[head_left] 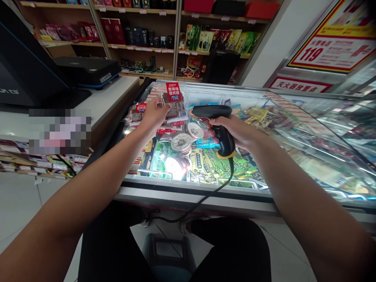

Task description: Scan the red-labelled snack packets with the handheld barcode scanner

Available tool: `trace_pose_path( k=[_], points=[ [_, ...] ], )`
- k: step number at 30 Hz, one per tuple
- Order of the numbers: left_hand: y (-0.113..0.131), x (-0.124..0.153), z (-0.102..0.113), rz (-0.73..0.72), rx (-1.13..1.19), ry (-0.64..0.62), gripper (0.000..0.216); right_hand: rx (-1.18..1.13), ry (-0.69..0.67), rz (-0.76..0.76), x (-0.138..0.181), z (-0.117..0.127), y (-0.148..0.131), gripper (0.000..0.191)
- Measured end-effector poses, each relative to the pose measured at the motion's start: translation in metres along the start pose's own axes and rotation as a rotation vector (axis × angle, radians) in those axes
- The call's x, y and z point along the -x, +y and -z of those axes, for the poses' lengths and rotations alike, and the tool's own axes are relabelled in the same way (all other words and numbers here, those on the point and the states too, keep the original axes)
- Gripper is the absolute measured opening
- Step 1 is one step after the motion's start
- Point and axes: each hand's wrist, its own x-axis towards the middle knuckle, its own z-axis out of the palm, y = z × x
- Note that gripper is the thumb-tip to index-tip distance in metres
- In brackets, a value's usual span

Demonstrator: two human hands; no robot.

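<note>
My left hand point(154, 114) is closed on a clear packet of dark snacks with a red label point(175, 105), held above the glass top of a chest freezer point(188, 187). A second, smaller red-labelled packet point(136, 112) shows just left of that hand; whether the hand holds it too I cannot tell. My right hand point(232, 131) grips the handle of a black barcode scanner point(216, 121), its head pointing left toward the packet. The scanner's black cable point(205, 197) hangs down over the freezer's front edge.
Inside the freezer lie round tubs point(181, 141) and green wrapped ice creams point(211, 162). A white counter point(100, 100) with a black screen point(26, 66) and a black device stands at left. Shelves of packaged goods point(164, 37) fill the back wall. My legs and a stool are below.
</note>
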Motion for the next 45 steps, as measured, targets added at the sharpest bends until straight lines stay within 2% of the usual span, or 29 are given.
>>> trace_pose_path(
  k=[3,12,17,19,21,23,25,27,30,33,35,37,39,42,45],
  points=[
    [-0.003,-0.002,0.001,-0.022,-0.009,0.009,0.021,0.009,-0.045,0.007,0.0,-0.001,0.002,0.018],
    [0.001,0.0,0.001,0.0,-0.008,0.029,0.024,0.032,-0.077,-0.014,-0.007,0.008,0.01,0.019],
    [0.001,-0.001,0.003,-0.023,-0.051,0.02,0.024,0.022,-0.074,0.003,-0.004,0.004,0.009,0.019],
    [0.002,-0.004,0.006,-0.063,-0.146,0.037,0.026,0.032,-0.026,-0.003,-0.002,0.001,0.004,0.016],
    [0.004,-0.007,0.013,-0.119,-0.316,0.086,0.035,0.075,0.08,-0.019,-0.002,0.002,-0.001,0.014],
    [0.007,-0.009,0.02,-0.167,-0.511,0.125,0.05,0.164,0.206,-0.019,-0.005,0.01,-0.004,0.016],
    [0.01,-0.009,0.027,-0.204,-0.7,0.104,0.057,0.313,0.319,-0.012,-0.009,0.024,-0.003,0.02],
    [0.012,-0.005,0.031,-0.248,-0.893,0.06,0.055,0.469,0.406,-0.036,-0.013,0.038,0.0,0.026],
    [0.017,0.007,0.028,-0.333,-1.122,0.013,0.045,0.608,0.463,-0.114,-0.017,0.054,0.005,0.03],
    [0.024,0.022,0.014,-0.446,-1.154,-0.114,0.034,0.61,0.482,-0.132,-0.018,0.057,0.008,0.027],
    [0.026,0.034,0.002,-0.494,-1.068,-0.28,0.028,0.566,0.475,-0.127,-0.017,0.055,0.008,0.027],
    [0.027,0.044,-0.01,-0.437,-0.919,-0.511,0.028,0.488,0.454,-0.134,-0.016,0.053,0.007,0.031],
    [0.027,0.052,-0.019,-0.313,-0.786,-0.689,0.032,0.358,0.392,-0.152,-0.015,0.052,0.005,0.039],
    [0.03,0.058,-0.026,-0.137,-0.671,-0.747,0.036,0.152,0.25,-0.163,-0.015,0.051,0.005,0.041],
    [0.035,0.06,-0.027,0.043,-0.514,-0.774,0.044,0.11,0.205,-0.18,-0.017,0.05,0.005,0.036]
  ],
)
